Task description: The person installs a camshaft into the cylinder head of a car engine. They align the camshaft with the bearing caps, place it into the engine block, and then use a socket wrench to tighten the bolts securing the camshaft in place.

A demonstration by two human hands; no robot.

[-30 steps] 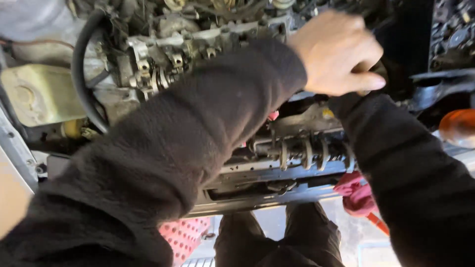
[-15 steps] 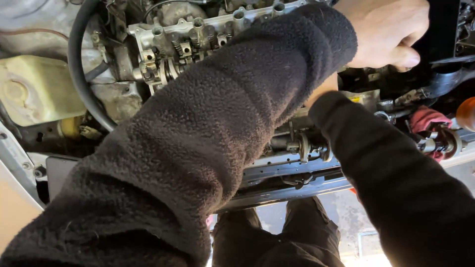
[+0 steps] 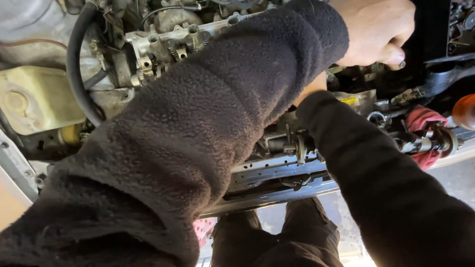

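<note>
Probably a garage or car workshop: an open engine bay (image 3: 188, 34) with black hoses (image 3: 79, 74), a coolant reservoir (image 3: 34, 99) and a red rag (image 3: 425, 123).

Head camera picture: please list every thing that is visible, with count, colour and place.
engine block: one, grey metal, top centre
hose: one, black, curving down at upper left
fluid tank: one, pale yellow, far left
shaft: one, grey metal, right, lying on the rag
rag: one, red, right edge
front rail: one, grey metal, across the centre
round orange thing: one, far right, cut off by the edge
legs: dark trousers, bottom centre
left hand: one, closed around a small metal part, top right
right hand: hidden behind the left sleeve; only the black sleeve shows
</note>
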